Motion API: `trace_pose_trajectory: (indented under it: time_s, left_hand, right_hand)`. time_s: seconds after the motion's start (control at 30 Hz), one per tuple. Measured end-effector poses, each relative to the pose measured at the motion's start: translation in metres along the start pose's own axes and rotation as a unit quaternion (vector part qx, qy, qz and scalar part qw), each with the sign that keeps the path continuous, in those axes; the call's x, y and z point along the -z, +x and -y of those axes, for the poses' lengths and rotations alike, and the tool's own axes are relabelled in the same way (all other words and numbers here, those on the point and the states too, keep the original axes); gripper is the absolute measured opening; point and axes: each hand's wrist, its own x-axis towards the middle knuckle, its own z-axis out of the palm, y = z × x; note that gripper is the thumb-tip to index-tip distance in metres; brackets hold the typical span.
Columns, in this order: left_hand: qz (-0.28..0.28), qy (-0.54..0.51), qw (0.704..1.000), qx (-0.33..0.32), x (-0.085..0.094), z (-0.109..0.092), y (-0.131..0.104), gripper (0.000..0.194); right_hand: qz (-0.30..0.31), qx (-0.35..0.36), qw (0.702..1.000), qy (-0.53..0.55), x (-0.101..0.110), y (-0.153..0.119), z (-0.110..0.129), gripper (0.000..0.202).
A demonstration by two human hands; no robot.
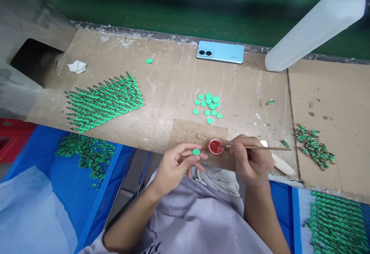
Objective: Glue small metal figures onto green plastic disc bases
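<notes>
Between the thumb and fingers of my left hand (176, 165) is a small round green disc (196, 152) with tiny holes. My right hand (254, 159) pinches a thin wooden stick (268, 148), its left end at the rim of a small cup of red liquid (216, 146). The cup stands on a stained cardboard piece (185, 130) near the table's front edge, between my hands. Beyond it lies a loose group of similar green discs (212, 106). Whether the stick's tip carries a brush or a point is too small to tell.
Rows of green discs with small metal parts (104, 101) cover the left. Small green-and-metal pieces (315, 146) are heaped at right. A light-blue phone (222, 52) and a tall white bottle (312, 30) stand at the back. Blue bins (115, 184) flank me. Crumpled tissue (77, 67) lies far left.
</notes>
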Motion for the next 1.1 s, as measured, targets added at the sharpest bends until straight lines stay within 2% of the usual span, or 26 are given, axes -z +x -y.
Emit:
trace_pose_trajectory:
  time_s: [0.17,0.27,0.4,0.67,0.9,1.1]
  left_hand:
    - [-0.026,0.041,0.999,-0.014,-0.005,0.005,-0.002,0.021]
    - [-0.032,0.104,0.993,-0.036,-0.006,0.006,-0.003,0.019]
    - [-0.031,0.149,0.988,-0.041,-0.005,0.007,-0.002,0.016]
    - [-0.034,0.177,0.983,-0.042,-0.005,0.007,-0.002,0.013]
    - [-0.043,0.178,0.983,-0.022,-0.007,0.004,-0.002,0.014]
    - [-0.045,0.186,0.981,-0.016,-0.007,0.003,-0.003,0.018]
  right_hand:
    - [-0.100,-0.015,0.990,0.100,-0.008,-0.010,0.004,0.016]
    - [-0.121,0.008,0.986,0.115,-0.017,-0.018,0.008,0.015]
    - [-0.102,0.069,0.986,0.111,-0.028,-0.030,0.008,0.015]
    - [-0.018,0.083,0.993,0.087,-0.031,-0.035,0.006,0.020]
    - [0.008,0.087,0.993,0.082,-0.032,-0.027,0.010,0.027]
    - [-0.002,0.105,0.992,0.074,-0.033,-0.023,0.012,0.025]
